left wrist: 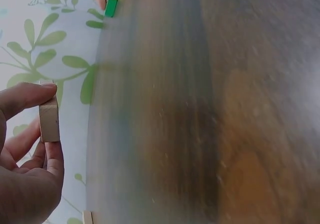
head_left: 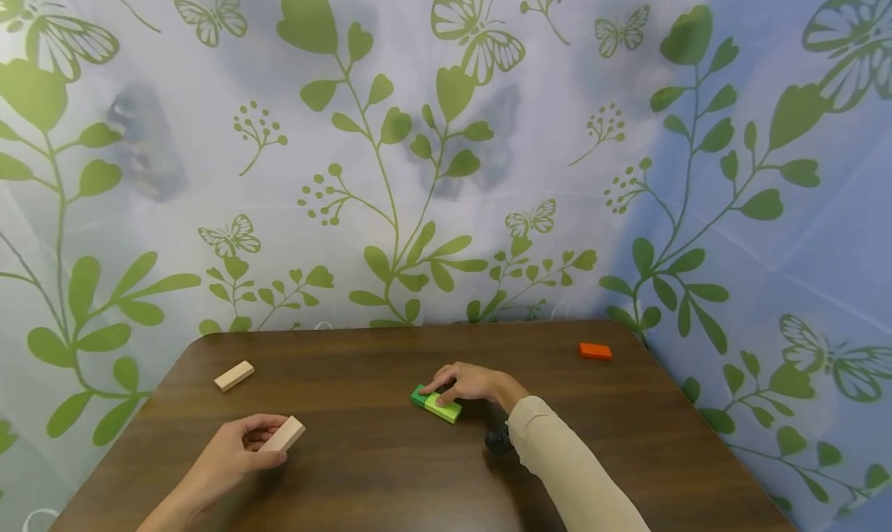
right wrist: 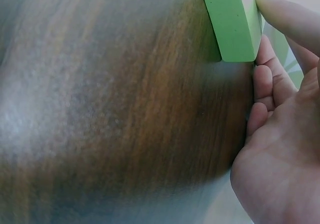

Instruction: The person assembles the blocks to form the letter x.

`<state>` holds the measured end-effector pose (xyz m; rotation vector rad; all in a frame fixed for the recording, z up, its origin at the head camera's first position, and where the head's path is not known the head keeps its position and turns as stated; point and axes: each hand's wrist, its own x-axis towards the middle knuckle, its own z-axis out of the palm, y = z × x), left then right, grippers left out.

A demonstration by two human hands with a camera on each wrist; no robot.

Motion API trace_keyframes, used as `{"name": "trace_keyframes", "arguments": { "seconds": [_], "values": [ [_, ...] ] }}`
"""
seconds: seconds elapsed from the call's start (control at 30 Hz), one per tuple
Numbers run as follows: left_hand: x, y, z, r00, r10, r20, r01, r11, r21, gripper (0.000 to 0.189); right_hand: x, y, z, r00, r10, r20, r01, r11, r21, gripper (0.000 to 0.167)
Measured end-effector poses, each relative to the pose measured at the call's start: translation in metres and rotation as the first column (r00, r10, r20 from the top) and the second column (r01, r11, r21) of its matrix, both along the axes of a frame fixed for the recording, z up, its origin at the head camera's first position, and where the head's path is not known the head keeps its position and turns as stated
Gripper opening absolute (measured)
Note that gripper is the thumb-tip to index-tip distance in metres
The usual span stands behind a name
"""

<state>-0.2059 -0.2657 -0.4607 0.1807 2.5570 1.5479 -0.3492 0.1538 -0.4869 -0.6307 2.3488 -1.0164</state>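
In the head view, my left hand (head_left: 240, 454) pinches a plain wooden block (head_left: 284, 434) between thumb and fingers, above the table's left part. The left wrist view shows the same wooden block (left wrist: 49, 121) end-on, thumb on top and fingers below. My right hand (head_left: 470, 382) reaches to two blocks lying end to end: a dark green block (head_left: 416, 398) and a light green block (head_left: 447, 412). Its index fingertip rests on the dark green one, and its thumb touches the light green one. Up close in the right wrist view, the light green block (right wrist: 231, 26) lies on the wood beside the fingers.
Another plain wooden block (head_left: 234, 375) lies at the back left of the brown wooden table (head_left: 376, 478). An orange-red block (head_left: 595, 351) lies near the back right corner. A dark round object (head_left: 498, 440) shows by the right wrist. Behind hangs a leaf-and-butterfly patterned curtain (head_left: 279, 199).
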Motion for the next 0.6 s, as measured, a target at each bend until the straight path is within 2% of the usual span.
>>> {"name": "trace_keyframes", "arguments": {
  "seconds": [0.2,0.43,0.6],
  "values": [
    [-0.005,0.012,0.003,1.000,0.006,-0.013,-0.006,1.000,-0.001,0.056,0.000,0.000,0.000,1.000,-0.001,0.005,0.001,1.000,-0.011,0.033],
    [-0.013,0.027,0.002,0.999,0.000,-0.034,0.000,1.000,0.014,0.054,-0.002,0.000,0.002,1.000,-0.018,0.023,0.018,1.000,0.002,0.033],
    [-0.015,0.038,0.003,0.999,-0.010,-0.046,0.011,1.000,0.014,0.055,0.000,-0.002,0.002,1.000,-0.008,0.024,0.008,1.000,-0.002,0.034]
  ]
}}
